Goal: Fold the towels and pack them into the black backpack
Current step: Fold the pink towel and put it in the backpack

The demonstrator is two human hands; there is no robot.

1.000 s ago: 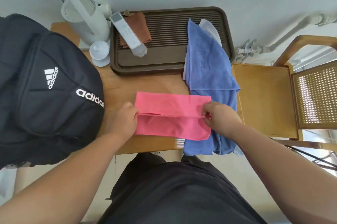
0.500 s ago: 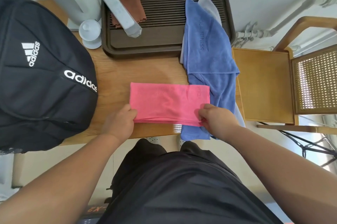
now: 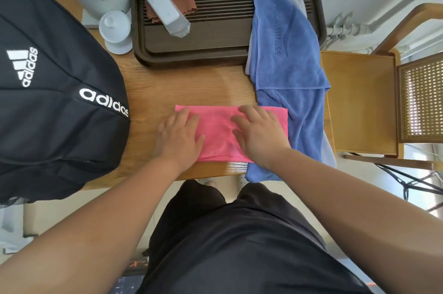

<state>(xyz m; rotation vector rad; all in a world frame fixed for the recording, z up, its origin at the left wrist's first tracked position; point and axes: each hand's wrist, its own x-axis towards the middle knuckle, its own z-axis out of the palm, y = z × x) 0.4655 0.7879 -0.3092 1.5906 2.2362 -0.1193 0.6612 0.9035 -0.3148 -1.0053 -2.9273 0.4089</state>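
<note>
Hands: left hand (image 3: 178, 134) and right hand (image 3: 260, 134) lie flat, fingers straight, pressing pink towel (image 3: 217, 136) at frame centre.
Handling: probably soft, light, limp; take it at the short ends.

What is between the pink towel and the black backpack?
Mostly bare wooden table; the left hand overhangs the edge of the pink towel there. Head view.

left hand (image 3: 178, 134) flat, right hand (image 3: 260, 133) flat, fingers seemingly spread
</note>
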